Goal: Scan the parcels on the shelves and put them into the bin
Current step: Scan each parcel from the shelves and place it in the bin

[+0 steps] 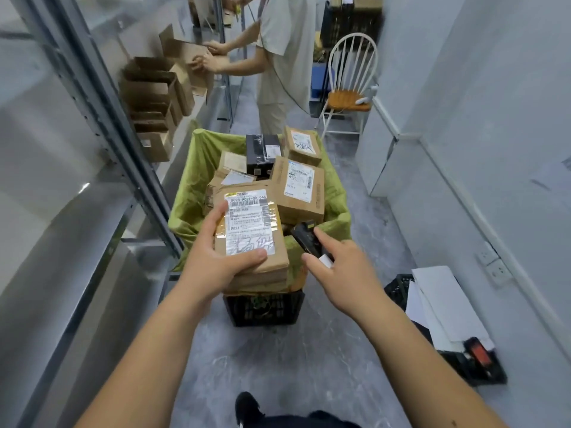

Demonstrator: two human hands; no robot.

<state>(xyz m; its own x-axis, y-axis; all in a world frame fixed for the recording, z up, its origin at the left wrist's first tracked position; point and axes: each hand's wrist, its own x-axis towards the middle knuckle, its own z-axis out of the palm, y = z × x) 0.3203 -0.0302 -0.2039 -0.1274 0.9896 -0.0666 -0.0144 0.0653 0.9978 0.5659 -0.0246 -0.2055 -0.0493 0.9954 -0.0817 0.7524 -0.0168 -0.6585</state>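
Parcel (251, 239) sits in my left hand (216, 257), thumb across its label, fingers curled round the far edge, right above the green-lined bin (191, 180) full of boxes. Just beside it, my right hand (340, 267) grips the black scanner (306, 239), tilted toward the parcel.

Wearer's body as seen from the head camera: both forearms were bare to the lower frame edge, with no sleeves, gloves, watch or rings visible on the left hand (213, 261) or right hand (343, 273); dark trousers and one black shoe (247, 407) showed below
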